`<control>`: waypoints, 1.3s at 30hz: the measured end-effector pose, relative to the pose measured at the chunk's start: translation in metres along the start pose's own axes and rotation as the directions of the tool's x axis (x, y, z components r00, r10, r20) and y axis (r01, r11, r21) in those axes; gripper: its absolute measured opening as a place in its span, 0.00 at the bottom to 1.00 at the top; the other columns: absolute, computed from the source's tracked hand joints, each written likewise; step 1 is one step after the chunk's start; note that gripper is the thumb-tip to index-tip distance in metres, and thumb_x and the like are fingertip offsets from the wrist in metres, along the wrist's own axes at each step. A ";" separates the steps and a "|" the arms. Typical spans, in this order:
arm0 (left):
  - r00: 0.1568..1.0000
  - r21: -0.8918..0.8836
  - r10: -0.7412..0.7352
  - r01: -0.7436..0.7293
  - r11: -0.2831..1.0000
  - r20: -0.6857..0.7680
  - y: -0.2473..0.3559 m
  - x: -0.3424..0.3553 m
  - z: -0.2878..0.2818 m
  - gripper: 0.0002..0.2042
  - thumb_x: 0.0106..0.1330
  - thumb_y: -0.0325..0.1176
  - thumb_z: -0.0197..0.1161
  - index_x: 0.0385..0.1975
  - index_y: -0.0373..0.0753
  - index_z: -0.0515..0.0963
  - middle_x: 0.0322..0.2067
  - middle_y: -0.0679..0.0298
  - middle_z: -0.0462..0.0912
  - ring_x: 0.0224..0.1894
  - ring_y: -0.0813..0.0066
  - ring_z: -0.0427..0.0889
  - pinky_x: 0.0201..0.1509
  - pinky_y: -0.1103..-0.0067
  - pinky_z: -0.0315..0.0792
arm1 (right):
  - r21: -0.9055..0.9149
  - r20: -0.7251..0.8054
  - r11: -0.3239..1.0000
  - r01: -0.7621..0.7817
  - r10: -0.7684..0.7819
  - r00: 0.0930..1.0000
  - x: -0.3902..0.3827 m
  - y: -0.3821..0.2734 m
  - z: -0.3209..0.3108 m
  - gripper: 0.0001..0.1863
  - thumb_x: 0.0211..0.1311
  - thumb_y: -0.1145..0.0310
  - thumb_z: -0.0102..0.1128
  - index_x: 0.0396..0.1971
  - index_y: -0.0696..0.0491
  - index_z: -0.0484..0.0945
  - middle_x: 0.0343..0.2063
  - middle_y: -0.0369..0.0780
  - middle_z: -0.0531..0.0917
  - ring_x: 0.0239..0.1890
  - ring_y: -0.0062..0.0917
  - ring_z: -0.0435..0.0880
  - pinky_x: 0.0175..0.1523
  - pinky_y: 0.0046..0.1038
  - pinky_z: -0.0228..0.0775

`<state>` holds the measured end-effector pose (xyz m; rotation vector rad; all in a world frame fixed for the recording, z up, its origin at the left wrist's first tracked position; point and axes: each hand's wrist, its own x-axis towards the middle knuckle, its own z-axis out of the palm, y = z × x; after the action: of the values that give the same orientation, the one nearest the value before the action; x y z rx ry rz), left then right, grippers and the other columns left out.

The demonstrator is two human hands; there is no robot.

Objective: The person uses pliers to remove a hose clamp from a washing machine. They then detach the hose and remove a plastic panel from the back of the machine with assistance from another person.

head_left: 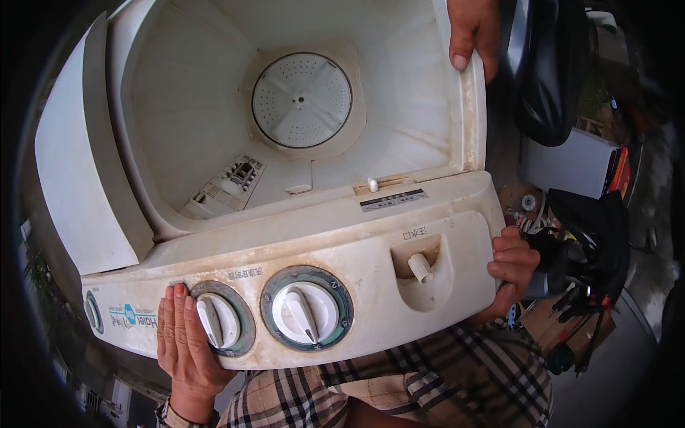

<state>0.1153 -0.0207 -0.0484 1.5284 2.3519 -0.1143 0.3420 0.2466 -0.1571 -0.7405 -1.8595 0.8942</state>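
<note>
A stained white washing machine [285,214] fills the middle of the view, tipped so that its open tub faces the camera and its control panel [321,285] lies nearest the person, just above a lap in plaid cloth [428,378]. The left hand [185,342] lies flat and open against the panel's front, fingers together, touching the smaller dial [217,321] at its left side. The right hand [512,265] curls round the panel's right end, gripping the casing. A larger dial [307,310] sits beside the small one, and a short white knob [419,267] stands in a recess further right. Deep in the tub is the round grey pulsator [302,100]. Another person's hand [473,32] grips the tub's upper right rim. To the right lie a grey box [571,164] and dark clutter.
</note>
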 end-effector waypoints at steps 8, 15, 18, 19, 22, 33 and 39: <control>0.995 0.005 0.017 -0.017 1.000 0.102 -0.004 -0.002 -0.007 0.29 0.64 0.40 0.56 0.52 0.17 0.62 0.50 0.32 0.71 0.54 0.40 0.73 0.59 0.57 0.67 | 0.098 0.036 0.995 -0.014 0.010 0.999 0.000 -0.001 -0.005 0.14 0.55 0.62 0.38 0.20 0.52 0.72 0.25 0.39 0.69 0.32 0.26 0.72 0.44 0.35 0.64; 0.990 -0.011 0.038 -0.037 0.999 0.134 -0.004 -0.002 -0.008 0.30 0.63 0.41 0.56 0.52 0.17 0.62 0.49 0.30 0.70 0.53 0.39 0.73 0.58 0.58 0.67 | 0.166 0.075 0.986 0.018 -0.030 0.997 -0.002 0.005 -0.008 0.15 0.55 0.62 0.39 0.20 0.52 0.73 0.26 0.38 0.70 0.32 0.25 0.72 0.45 0.35 0.64; 0.994 -0.008 0.053 -0.053 0.999 0.091 -0.006 0.005 -0.006 0.32 0.62 0.44 0.58 0.53 0.18 0.62 0.50 0.32 0.70 0.55 0.41 0.72 0.60 0.60 0.66 | 0.144 0.061 0.990 -0.004 -0.005 0.998 -0.002 0.004 -0.007 0.15 0.54 0.62 0.39 0.21 0.52 0.74 0.26 0.38 0.70 0.31 0.26 0.72 0.45 0.36 0.64; 0.996 -0.010 0.039 -0.038 0.999 0.079 -0.005 0.004 -0.008 0.32 0.62 0.45 0.59 0.53 0.18 0.62 0.51 0.32 0.70 0.56 0.41 0.72 0.60 0.60 0.65 | 0.133 0.055 0.991 -0.025 0.018 0.998 0.002 0.001 -0.004 0.14 0.54 0.62 0.40 0.20 0.53 0.74 0.26 0.39 0.71 0.31 0.26 0.72 0.45 0.36 0.64; 0.999 -0.016 -0.024 0.024 1.000 0.032 0.003 -0.007 -0.005 0.34 0.58 0.45 0.62 0.55 0.20 0.62 0.52 0.36 0.70 0.57 0.44 0.71 0.62 0.62 0.65 | 0.123 0.176 0.987 -0.102 0.079 0.981 0.011 -0.005 -0.003 0.13 0.52 0.62 0.43 0.20 0.55 0.72 0.26 0.41 0.71 0.31 0.27 0.72 0.45 0.36 0.62; 0.987 -0.088 0.005 -0.019 0.996 -0.163 -0.003 -0.002 0.008 0.47 0.36 0.41 0.76 0.59 0.29 0.61 0.55 0.47 0.71 0.59 0.53 0.71 0.62 0.68 0.66 | 0.404 0.777 0.317 -0.858 0.376 0.505 0.102 0.038 0.021 0.21 0.67 0.62 0.42 0.13 0.49 0.57 0.09 0.34 0.62 0.12 0.13 0.50 0.19 0.16 0.45; 0.980 -0.041 -0.049 0.041 0.998 -0.193 -0.009 -0.013 0.011 0.47 0.40 0.50 0.76 0.59 0.30 0.61 0.54 0.48 0.72 0.59 0.57 0.70 0.62 0.70 0.66 | 0.436 0.673 0.430 -0.791 0.427 0.603 0.108 0.019 0.019 0.21 0.68 0.63 0.43 0.13 0.49 0.58 0.10 0.34 0.62 0.11 0.13 0.49 0.18 0.17 0.44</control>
<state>0.1148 -0.0385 -0.0553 1.5311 2.5239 0.0709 0.2833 0.3372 -0.1281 -0.7582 -1.3392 2.3442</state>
